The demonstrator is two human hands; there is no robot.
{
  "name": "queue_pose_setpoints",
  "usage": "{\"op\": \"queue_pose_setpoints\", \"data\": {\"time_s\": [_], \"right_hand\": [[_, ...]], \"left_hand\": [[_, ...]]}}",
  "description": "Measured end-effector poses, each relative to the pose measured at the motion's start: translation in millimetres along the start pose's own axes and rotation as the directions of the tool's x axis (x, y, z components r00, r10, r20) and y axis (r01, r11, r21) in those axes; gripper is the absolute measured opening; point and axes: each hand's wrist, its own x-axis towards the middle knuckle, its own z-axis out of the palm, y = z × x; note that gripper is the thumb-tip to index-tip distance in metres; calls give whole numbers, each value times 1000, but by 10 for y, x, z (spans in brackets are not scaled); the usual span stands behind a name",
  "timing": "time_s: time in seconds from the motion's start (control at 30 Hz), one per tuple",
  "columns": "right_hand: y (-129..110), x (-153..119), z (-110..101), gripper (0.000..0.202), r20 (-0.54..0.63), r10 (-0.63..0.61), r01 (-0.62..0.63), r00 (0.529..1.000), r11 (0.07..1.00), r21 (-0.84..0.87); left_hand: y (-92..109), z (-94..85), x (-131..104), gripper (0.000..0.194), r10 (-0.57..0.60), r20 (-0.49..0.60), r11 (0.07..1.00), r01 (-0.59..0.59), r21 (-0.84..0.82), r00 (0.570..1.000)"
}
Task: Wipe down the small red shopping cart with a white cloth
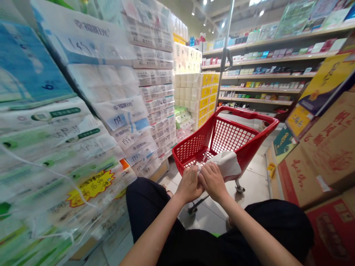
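Observation:
Both hands meet in front of the red shopping cart point(222, 147), at its near end. My left hand point(190, 184) is closed, with a twisted white end poking out above its fingers. Right beside it, touching, my right hand point(213, 180) is closed on the same soft white bag point(226, 162). The bag's fuller part spreads to the right, over the cart's near wall. What is inside the bag cannot be made out. Fingertips of both hands are partly hidden.
Tall stacks of wrapped tissue packs point(155, 77) rise close on the left, with a yellow price tag point(91, 187) on the nearer packs. Cardboard boxes point(327, 147) line the right side. Shelves of small goods point(257, 55) and a metal pole point(224, 55) stand beyond the cart.

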Motion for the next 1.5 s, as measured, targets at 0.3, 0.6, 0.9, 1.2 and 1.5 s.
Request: {"op": "queue_pose_setpoints", "data": {"time_s": [0.3,0.6,0.9,1.2,1.5], "right_hand": [[344,150,-60,34,97,-99,91,990,992,82],[399,220,-89,35,80,-15,19,997,999,-46],[51,49,-32,32,44,-50,57,998,982,-181],[814,-158,-318,37,219,-174,190,960,980,-57],[806,-68,-175,38,138,25,16,990,957,-290]], "left_hand": [[-329,-355,59,48,32,102,998,-36,43,994],[-598,-231,235,28,90,156,984,-112,138,984],[-226,-62,217,30,23,139,966,-57,252,990],[-588,-192,426,27,230,152,962,-248,115,961],[-798,208,673,26,304,135,911,-330,248,943]]}}
